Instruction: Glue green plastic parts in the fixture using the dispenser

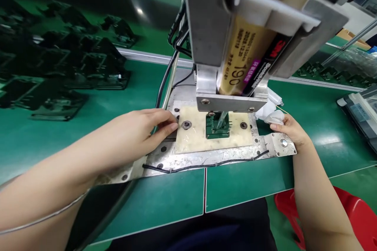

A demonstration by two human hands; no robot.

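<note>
My left hand (156,127) rests at the left side of the cream fixture plate (191,141). Its thumb and fingers are pinched together, and what lies between them, if anything, is hidden. On the plate sits a small green circuit board (209,131), right under a clear dispensing nozzle (223,117). Above it, the metal dispenser bracket (231,103) holds a gold and black adhesive cartridge (244,59). At the right end of the metal base (200,160), my right hand (291,131) grips crumpled white tissue (275,117), and a thin yellowish stick shows beside it.
Several dark circuit boards (106,62) stand at the left behind the green table (165,192). Black cables (166,78) run up beside the dispenser. A grey device (361,113) is at the right, a red stool (353,211) below. A cord crosses my left forearm.
</note>
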